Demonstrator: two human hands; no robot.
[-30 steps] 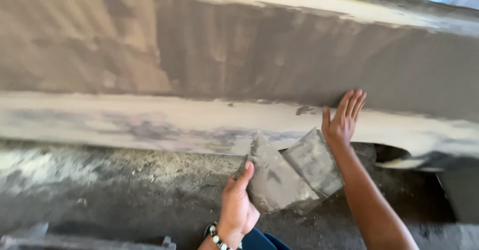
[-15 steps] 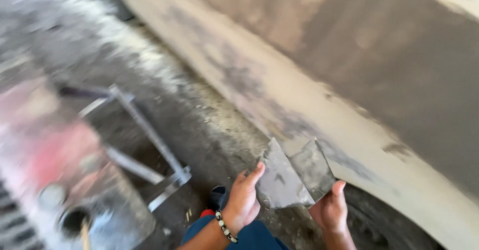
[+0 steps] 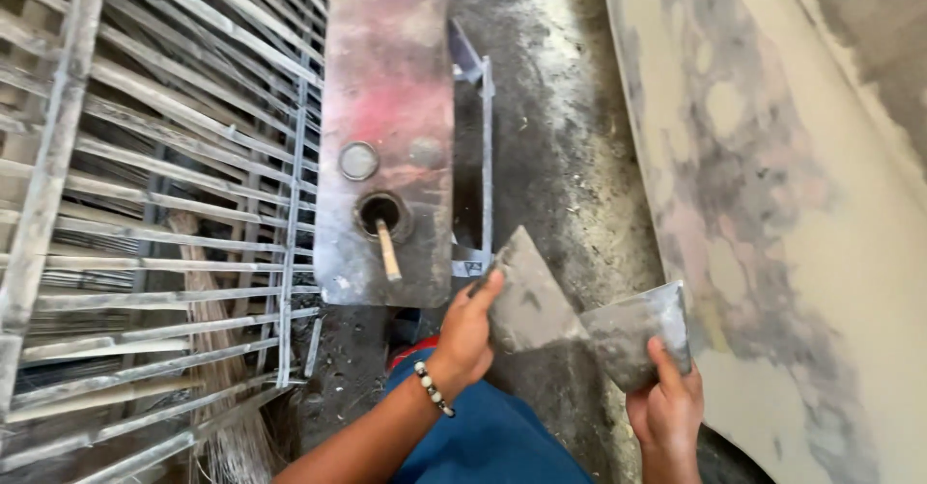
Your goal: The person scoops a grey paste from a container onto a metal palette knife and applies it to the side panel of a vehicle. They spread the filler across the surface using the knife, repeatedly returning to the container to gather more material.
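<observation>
Both hands have swung away from the filler-coated car panel (image 3: 801, 204): left hand (image 3: 465, 334) grips a putty spreader (image 3: 529, 296), right hand (image 3: 666, 409) clasps another spreader (image 3: 637, 334), beside the panel.

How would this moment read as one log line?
left hand: holds putty blade | right hand: holds second blade | blades: edges meet | filler-patched body panel: right

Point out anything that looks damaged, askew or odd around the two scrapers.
The car panel is blotchy with patchy grey and cream filler, unpainted. A stick pokes askew from the hole in the worn reddish metal tank. Both scrapers, left hand's and right hand's, are caked with grey paste.
</observation>
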